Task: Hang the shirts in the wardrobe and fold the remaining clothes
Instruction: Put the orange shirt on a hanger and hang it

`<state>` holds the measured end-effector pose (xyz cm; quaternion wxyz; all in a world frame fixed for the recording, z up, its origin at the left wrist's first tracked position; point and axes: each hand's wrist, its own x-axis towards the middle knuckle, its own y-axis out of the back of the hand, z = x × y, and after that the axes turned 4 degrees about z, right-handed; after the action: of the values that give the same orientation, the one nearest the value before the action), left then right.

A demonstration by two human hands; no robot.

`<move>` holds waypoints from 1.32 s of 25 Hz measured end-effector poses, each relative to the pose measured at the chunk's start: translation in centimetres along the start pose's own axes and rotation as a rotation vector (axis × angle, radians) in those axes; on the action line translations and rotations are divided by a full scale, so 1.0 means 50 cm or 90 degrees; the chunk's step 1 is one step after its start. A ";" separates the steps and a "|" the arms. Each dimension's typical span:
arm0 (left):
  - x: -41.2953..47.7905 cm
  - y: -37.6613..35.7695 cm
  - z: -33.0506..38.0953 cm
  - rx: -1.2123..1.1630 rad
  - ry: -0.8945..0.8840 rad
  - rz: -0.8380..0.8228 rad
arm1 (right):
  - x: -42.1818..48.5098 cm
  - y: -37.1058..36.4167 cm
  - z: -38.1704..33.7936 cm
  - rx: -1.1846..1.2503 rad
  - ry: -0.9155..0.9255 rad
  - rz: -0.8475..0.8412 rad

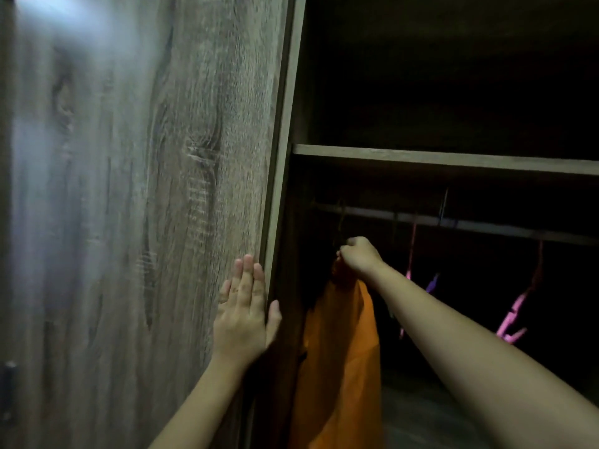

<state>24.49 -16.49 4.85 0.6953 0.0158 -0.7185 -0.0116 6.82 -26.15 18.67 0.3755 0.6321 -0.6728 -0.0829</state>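
Observation:
An orange shirt (343, 345) hangs down inside the dark wardrobe, just below the rail (421, 218). My right hand (358, 256) is closed around the top of the shirt's hanger, a little under the rail at its left end. The hanger's hook is hard to make out in the dark. My left hand (246, 309) lies flat with fingers straight against the edge of the wooden wardrobe door (162, 189), its thumb at the door's edge.
A shelf (453, 158) runs across the wardrobe above the rail. Pink hangers (515, 315) and a purple one (432, 281) hang empty on the rail to the right of the shirt. The wardrobe floor below is dim.

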 end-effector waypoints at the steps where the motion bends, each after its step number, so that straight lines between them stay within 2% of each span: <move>1: -0.001 -0.001 -0.003 -0.002 -0.004 0.006 | 0.014 -0.001 -0.006 -0.001 -0.002 0.007; 4: 0.000 -0.005 -0.003 -0.003 -0.011 0.017 | 0.052 -0.001 -0.017 -0.037 -0.022 0.003; 7: 0.003 -0.003 -0.002 -0.009 -0.012 0.018 | 0.071 -0.019 -0.007 -0.118 -0.022 -0.045; 10: 0.003 0.002 -0.003 -0.022 -0.010 0.009 | 0.061 -0.049 0.006 -0.186 -0.017 -0.018; 14: 0.000 -0.001 -0.003 -0.055 -0.001 0.012 | 0.060 -0.058 0.012 -0.204 -0.009 0.008; 21: 0.004 0.001 -0.008 0.003 -0.009 -0.023 | 0.021 -0.034 0.018 -0.213 0.012 -0.018; 24: 0.011 0.020 -0.010 -0.027 -0.001 -0.092 | -0.031 -0.014 -0.001 -0.198 0.157 0.072; 28: 0.022 0.117 -0.022 -0.117 0.055 -0.215 | -0.172 -0.028 -0.038 0.046 0.338 0.187; 30: 0.021 0.178 -0.036 -0.112 0.098 -0.255 | -0.249 -0.069 -0.043 0.103 0.413 0.230; 33: -0.026 0.293 -0.111 -0.044 0.127 -0.313 | -0.378 -0.184 -0.052 0.098 0.473 0.166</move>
<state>29.99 -1.78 4.31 0.7388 0.1673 -0.6204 -0.2033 14.11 -9.69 7.55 0.5522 0.5548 -0.5697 0.2504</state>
